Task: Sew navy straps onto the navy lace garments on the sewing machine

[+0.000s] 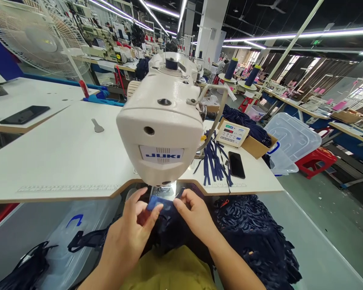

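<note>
- Blue "JUKI" lettering read on front plate of sewing machine (161, 117); lamp lit at needle area.
- L hand (128, 225): navy cloth (161, 203) held at its L end, thumb on top, index raised clear; grip nearly closed.
- R hand (196, 213): cloth's R end pinched betw. thumb & fingertips, closed.
- Cloth located just below machine head, at table (63, 153) cutout.
- "JUKI" also seen on control panel (232, 135), R side; red display lit, digits & small print illegible.
- Ruler scale (69, 188) marked along table's front edge; nos. too small to read.
- Navy strips (213, 161) laid beside black phone (236, 165).
</note>
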Demonstrator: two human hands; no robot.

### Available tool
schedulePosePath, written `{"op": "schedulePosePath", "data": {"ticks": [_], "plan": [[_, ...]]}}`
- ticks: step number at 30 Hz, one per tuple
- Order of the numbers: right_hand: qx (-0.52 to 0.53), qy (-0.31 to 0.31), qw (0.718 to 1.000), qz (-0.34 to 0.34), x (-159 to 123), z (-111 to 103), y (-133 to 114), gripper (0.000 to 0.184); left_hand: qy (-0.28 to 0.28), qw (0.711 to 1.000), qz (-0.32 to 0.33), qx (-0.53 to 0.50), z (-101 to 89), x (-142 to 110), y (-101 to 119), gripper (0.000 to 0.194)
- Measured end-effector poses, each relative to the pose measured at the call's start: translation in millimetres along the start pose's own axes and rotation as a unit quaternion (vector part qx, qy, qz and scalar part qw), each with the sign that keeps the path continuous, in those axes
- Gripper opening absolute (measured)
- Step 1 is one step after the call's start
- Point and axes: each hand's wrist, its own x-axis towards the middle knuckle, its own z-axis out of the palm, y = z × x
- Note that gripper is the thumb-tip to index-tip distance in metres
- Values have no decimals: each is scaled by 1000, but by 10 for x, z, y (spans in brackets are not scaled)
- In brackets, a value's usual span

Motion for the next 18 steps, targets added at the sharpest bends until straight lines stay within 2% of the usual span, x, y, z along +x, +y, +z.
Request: {"op": "schedulePosePath", "data": {"ticks": [1, 2, 4, 6, 8, 11, 14, 18], "plan": [[-13, 3, 1000, 2, 28, 2, -4, 18, 66, 992, 93, 61, 0, -5, -33, 51], [-19, -1, 1000, 3, 56, 2, -7, 18, 105, 969, 193, 114, 2, -2, -64, 47], [-18, -15, 1000, -1, 109, -9, -5, 16, 90, 910, 363, 180, 13, 28, -122, 40], [-10, -14, 1000, -11, 149, -31, 15, 15, 34, 875, 439, 202, 35, 73, -176, 36], [-15, -6, 999, -29, 164, -62, 49, 14, 12, 872, 443, 207, 67, 105, -226, 34], [-38, -25, 996, -78, 144, -109, 94, 17, 16, 888, 412, 202, 124, 92, -278, 35], [-65, -35, 990, -123, 133, -125, 105, 28, 47, 911, 373, 168, 188, 27, -275, 37], [-116, -19, 977, -178, 206, -97, 83, 26, 83, 936, 309, 146, 265, -50, -213, 39]]}}
